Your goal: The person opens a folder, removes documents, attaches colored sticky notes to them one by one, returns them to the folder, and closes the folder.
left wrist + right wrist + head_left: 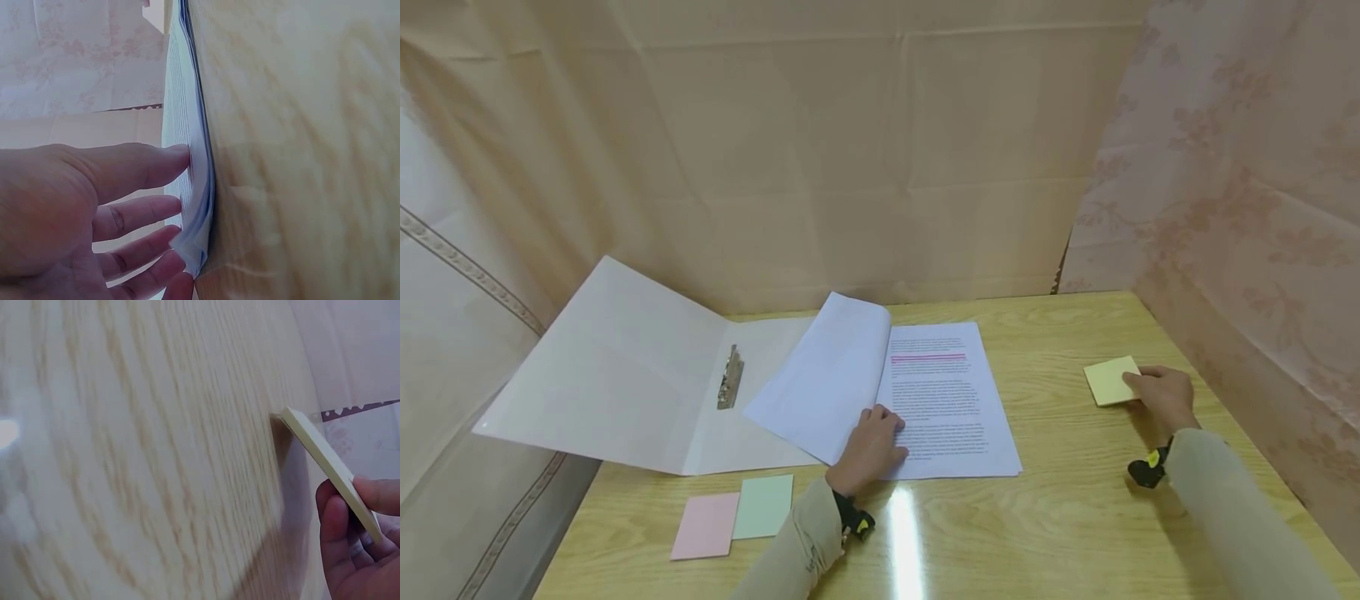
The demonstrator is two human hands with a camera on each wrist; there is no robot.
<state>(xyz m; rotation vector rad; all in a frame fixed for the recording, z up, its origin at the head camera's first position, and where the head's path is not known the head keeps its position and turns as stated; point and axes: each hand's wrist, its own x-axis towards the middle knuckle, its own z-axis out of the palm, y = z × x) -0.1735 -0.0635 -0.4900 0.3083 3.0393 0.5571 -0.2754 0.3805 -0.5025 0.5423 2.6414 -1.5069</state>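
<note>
In the head view my left hand (pixel 867 447) rests on a stack of printed pages (pixel 943 400), near its lower left side. The turned-over sheets (pixel 827 371) lie folded to the left beside it. Seen from the left wrist, the thumb and fingers (pixel 134 164) are nearly straight and touch the paper at its edge. Far to the right, my right hand (pixel 1167 396) pinches a yellow sticky note pad (pixel 1108 382) by its right end. The right wrist view has the pad (pixel 328 469) tilted between thumb and fingers, its far end close to the table.
An open white folder (pixel 602 375) with a metal clip (pixel 730 377) lies under the turned sheets, its cover raised at the left. A pink pad (pixel 704 525) and a green pad (pixel 763 507) sit at the front left. Curtains (pixel 865 158) hang behind the wooden table (pixel 1037 533).
</note>
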